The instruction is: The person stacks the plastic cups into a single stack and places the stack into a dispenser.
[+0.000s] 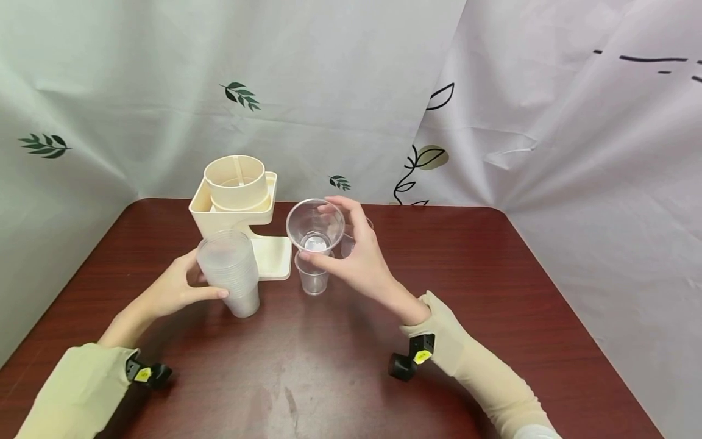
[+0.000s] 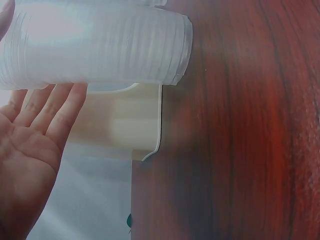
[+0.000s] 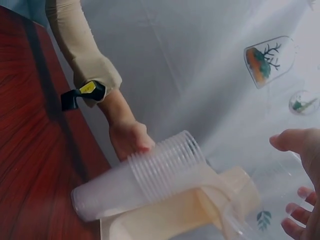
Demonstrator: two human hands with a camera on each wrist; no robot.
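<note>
In the head view, my left hand grips a tall stack of clear plastic cups between thumb and fingers. The stack tilts slightly in front of a cream-coloured stand. My right hand holds a single clear plastic cup, thumb on the near side and fingers at the far side of its rim. Below that cup stands another clear cup on the table, and one more is partly hidden behind my right hand. The left wrist view shows the cup stack lying across my fingers.
A round cream container sits in the stand's square upper tray at the back left. The dark red wooden table ends at a pale curtain with leaf prints. Both wrists carry small black cameras.
</note>
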